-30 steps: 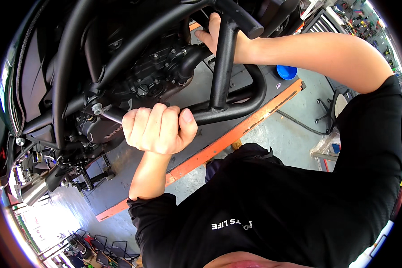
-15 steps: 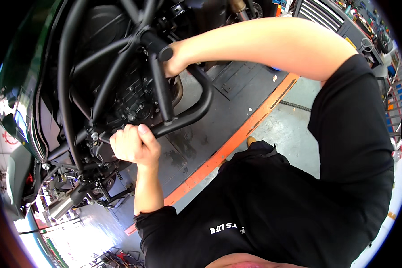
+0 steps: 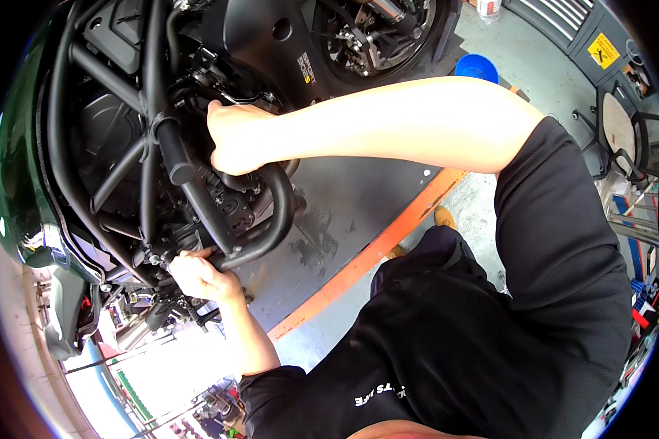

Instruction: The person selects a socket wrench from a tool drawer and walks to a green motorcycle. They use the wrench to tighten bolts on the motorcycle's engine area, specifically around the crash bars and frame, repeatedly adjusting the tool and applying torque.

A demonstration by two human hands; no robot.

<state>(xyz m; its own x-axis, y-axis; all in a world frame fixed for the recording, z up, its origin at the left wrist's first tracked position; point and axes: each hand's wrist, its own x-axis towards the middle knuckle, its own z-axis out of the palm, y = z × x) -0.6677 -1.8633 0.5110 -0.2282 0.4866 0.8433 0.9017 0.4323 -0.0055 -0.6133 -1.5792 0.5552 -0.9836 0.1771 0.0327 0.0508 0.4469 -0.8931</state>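
My left hand [image 3: 201, 274] is closed on the lower tube of a black tubular crash bar [image 3: 260, 238], beside a silver bolt [image 3: 156, 260] on the motorcycle. My right hand [image 3: 238, 135] reaches across behind the crash bar's upright, fingers curled near the engine [image 3: 113, 128]; what they grip, if anything, is hidden. Black frame tubes [image 3: 73, 157] and a glossy dark green body panel [image 3: 15, 175] run along the left.
A dark platform [image 3: 329, 212] with an orange edge [image 3: 377, 249] lies under the motorcycle. Beyond are a front wheel [image 3: 373, 47], a blue bucket [image 3: 477, 67], a grey tool cabinet [image 3: 556, 22] and a chair [image 3: 619, 135] at the right.
My view has shifted toward the motorcycle's front, bringing the wheel into sight. My right hand appears farther left and lower, my left hand lower and left, still closed by the bolt.
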